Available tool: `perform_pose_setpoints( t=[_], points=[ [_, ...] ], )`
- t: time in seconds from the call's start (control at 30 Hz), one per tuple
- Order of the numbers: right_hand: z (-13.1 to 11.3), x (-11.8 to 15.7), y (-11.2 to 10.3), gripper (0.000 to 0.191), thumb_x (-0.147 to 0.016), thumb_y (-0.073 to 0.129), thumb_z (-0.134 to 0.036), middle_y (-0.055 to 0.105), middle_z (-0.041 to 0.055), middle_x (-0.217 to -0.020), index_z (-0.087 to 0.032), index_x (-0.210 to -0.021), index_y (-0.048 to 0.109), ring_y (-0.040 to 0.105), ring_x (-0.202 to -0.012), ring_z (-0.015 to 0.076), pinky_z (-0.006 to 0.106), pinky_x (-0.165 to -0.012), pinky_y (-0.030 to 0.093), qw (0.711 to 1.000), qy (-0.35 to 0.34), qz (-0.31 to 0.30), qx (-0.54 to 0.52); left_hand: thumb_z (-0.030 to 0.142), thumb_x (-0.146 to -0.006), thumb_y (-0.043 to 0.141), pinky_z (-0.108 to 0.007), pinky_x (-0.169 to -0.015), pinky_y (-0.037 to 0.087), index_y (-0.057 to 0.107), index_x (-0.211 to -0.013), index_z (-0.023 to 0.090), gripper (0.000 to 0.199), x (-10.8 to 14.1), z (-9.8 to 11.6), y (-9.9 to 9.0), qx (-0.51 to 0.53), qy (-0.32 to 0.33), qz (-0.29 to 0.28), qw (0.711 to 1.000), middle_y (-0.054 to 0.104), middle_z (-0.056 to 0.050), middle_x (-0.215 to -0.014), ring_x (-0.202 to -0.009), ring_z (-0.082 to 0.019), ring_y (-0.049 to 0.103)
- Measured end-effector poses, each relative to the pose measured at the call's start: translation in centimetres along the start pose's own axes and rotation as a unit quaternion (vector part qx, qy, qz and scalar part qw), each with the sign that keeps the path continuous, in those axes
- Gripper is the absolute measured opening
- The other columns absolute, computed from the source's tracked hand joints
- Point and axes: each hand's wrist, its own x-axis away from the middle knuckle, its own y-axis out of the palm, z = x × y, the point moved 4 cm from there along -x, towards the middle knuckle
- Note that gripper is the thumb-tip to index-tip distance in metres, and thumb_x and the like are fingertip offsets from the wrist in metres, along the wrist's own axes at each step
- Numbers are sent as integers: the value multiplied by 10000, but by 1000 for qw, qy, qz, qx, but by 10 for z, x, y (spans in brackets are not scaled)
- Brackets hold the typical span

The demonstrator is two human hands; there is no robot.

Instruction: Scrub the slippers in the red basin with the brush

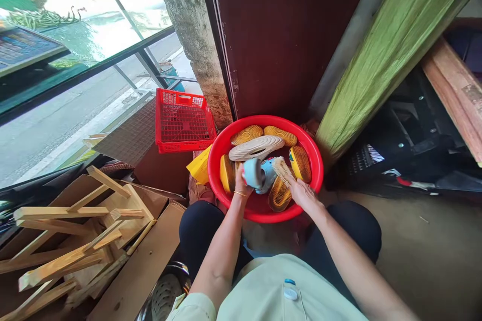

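A round red basin [315, 148] stands between my knees with several rubber clogs in it. My left hand [241, 184] grips a light-blue clog [253, 174], blurred by motion, above the basin. Closed around a scrub brush [281, 169] with pale bristles, my right hand [301, 193] is just to the right of that clog. A second light-blue shoe [268, 174] lies between them, partly hidden. At the back rests a white clog [256, 148], sole up, and behind it a yellow clog [246, 134]. Another yellow clog [300, 163] leans at the right wall.
Left of the basin sits a red plastic crate [184, 146] near a yellow sheet [199, 164]. Wooden stools [71, 230] lie piled on cardboard at the left. A green curtain [387, 50] hangs at the right, and a dark red panel [286, 35] stands behind the basin.
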Motion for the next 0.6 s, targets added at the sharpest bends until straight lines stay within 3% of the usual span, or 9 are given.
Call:
perform_pose_setpoints(
  t=[0.07,0.2,0.37,0.47,0.6],
  points=[
    [1,-10,-2,613,-959,396,-127,736,173,-1098,-216,-1560,474,726,-990,272,415,-929,523,999,19,-17,23,535,-692,773,-324,-815,528,731,-899,159,431,1,-9,-1,-52,-29,11,998,737,-52,-844,-818,-202,685],
    [1,-16,-10,541,-981,409,-165,747,159,-1198,-218,-1502,543,708,-1112,257,384,-1000,512,1000,12,-17,-4,398,-600,806,-291,-696,466,722,-740,127,316,5,-23,-7,-207,-72,31,975,697,-51,-719,-677,-169,618],
    [-3,21,-25,500,-1011,417,-294,661,119,-1401,-209,-1475,580,630,-1274,240,353,-1092,480,986,-69,58,-139,308,-587,735,-268,-574,374,639,-609,157,180,7,-27,-16,-241,-83,45,966,594,-1,-588,-548,-124,503],
    [-14,48,-25,503,-1012,444,-337,710,99,-1292,-279,-1498,558,684,-1161,233,332,-998,530,986,-110,19,-123,292,-574,691,-265,-541,356,620,-589,165,146,8,-30,-15,-247,-97,28,964,564,3,-560,-519,-125,475],
    [-17,47,-27,527,-1012,453,-298,740,93,-1058,-326,-1536,505,723,-944,220,309,-854,537,997,-68,-42,-10,266,-533,692,-273,-581,387,616,-551,160,132,15,-33,-7,-265,-101,-18,959,595,-13,-590,-565,-136,502]
  ],
)
